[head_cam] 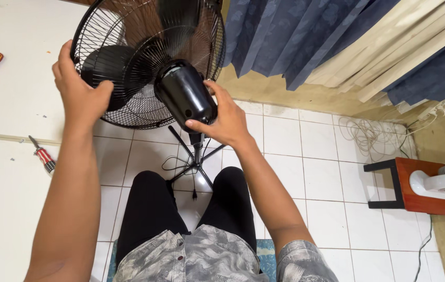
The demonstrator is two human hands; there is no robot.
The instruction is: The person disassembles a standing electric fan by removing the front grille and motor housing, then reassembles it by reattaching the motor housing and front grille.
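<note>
No packages, labels, signs or screens showed anywhere in the head view, neither on the floor nor on the white surface at the left.

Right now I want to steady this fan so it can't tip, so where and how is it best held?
Probably as the hands sit now: the right hand wraps the smooth black motor housing from the right side, and the left hand grips the round wire guard at its left rim. The housing is a compact, solid bulge; the rim gives leverage far from the thin stand.
</note>
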